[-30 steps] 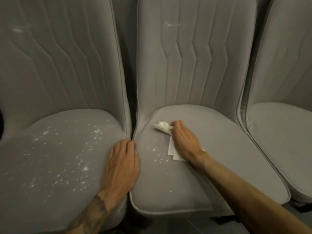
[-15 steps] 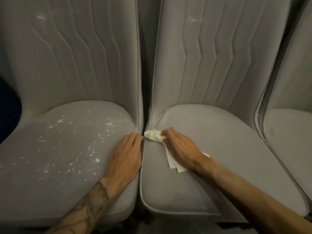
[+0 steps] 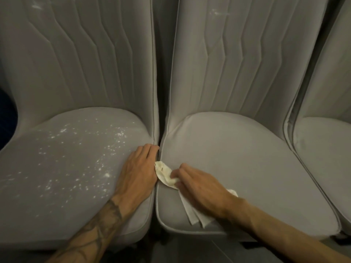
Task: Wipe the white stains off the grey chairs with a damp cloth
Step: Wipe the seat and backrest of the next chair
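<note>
Our right fingers [image 3: 182, 167] bend down over the bunched end of the cloth [image 3: 165, 174] and press it to the seat. Whether the thumb pinches it from beneath we cannot see. Our left fingers [image 3: 150, 149] lie straight and relaxed, holding nothing.

Three grey chairs stand in a row, backs upright. The left chair [image 3: 62, 205] carries most of the work that remains. White stains [image 3: 106, 174] are scattered across most of its seat, and there is a faint streak [image 3: 36, 6] high on its back. The middle chair [image 3: 252, 168] had a patch of specks on the near left of its seat a second ago. That patch is gone now and the cushion reads plain grey, so we judge this seat done, apart from a small smear [image 3: 216, 12] on its backrest. The right chair [image 3: 326, 158] shows no marks on the part in view.

The left hand [image 3: 138, 171] has stayed flat on the left seat's inner edge. The right hand [image 3: 201, 186] has swept the cloth leftwards to the middle seat's rim, beside the gap and touching the left hand. We take this as the stroke ending and a crossing to the speckled seat coming next.

The fabric looks soft and napped. A strip of dark floor [image 3: 190, 251] shows below the seats, and the light is dim.
</note>
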Tool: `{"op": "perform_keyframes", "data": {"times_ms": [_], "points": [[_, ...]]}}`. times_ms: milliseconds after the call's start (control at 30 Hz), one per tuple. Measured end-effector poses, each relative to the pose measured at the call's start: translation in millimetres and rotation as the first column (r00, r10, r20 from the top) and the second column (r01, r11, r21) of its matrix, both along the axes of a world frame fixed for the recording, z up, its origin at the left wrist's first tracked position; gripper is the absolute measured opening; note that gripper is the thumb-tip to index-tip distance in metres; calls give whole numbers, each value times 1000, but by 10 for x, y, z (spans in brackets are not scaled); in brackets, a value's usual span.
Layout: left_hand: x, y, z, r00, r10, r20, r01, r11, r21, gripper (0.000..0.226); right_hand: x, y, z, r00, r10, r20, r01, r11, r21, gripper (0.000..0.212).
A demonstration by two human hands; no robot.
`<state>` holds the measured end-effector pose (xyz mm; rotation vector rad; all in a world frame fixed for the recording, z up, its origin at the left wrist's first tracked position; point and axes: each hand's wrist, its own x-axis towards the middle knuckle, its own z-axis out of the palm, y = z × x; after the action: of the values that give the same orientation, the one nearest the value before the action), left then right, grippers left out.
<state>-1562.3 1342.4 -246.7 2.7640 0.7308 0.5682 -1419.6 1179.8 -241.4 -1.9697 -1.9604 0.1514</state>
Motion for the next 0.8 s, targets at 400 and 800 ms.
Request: {"op": "perform_keyframes", "data": {"times_ms": [400,800], "points": [[-16,7,-23,1000,2,-24,-2,1000,-14,50,-106,-340,129,999,-22,-24,21,999,-35,23],[-1,-21,-24,999,16,-32,-16,1000,18,43,-389,-377,-20,981,-189,-44,193,973,129,22]]}}
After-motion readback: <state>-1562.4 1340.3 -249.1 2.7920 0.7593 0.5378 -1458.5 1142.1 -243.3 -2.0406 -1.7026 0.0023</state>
